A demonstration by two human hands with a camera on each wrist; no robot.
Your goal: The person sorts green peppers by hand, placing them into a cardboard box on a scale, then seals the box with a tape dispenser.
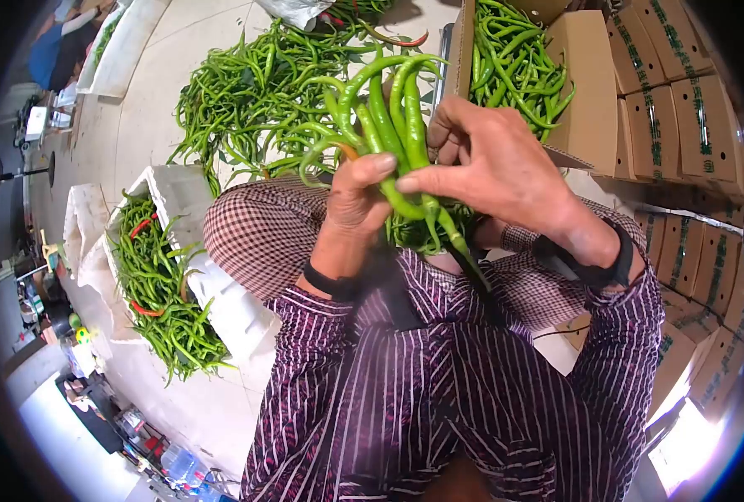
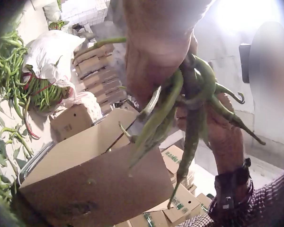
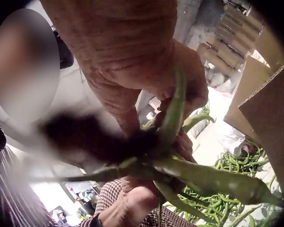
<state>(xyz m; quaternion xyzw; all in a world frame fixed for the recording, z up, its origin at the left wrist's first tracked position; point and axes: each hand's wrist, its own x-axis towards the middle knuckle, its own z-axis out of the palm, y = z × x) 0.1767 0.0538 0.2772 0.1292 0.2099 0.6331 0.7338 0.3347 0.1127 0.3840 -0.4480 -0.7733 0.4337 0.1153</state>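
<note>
In front of the lap, in the head view, both hands hold a bunch of long green chili peppers [image 1: 384, 125]. My left hand [image 1: 357, 191] grips the bunch from the left, thumb laid across the peppers. From the right, my right hand [image 1: 506, 163] pinches it, its thumb tip close to the left thumb. An orange-tinged tip shows beside the left thumb. The left wrist view has peppers [image 2: 191, 137] fanning out below the hands, and the right wrist view shows a large pepper [image 3: 213, 177] up close. Finger undersides are hidden behind the bunch.
A loose pile of green peppers [image 1: 255, 92] covers the floor ahead. At the right stands an open cardboard box [image 1: 589, 84] holding peppers, beside stacked closed cartons [image 1: 681, 117]. A white foam box [image 1: 184, 197] lies at the left near more green and red peppers [image 1: 163, 293].
</note>
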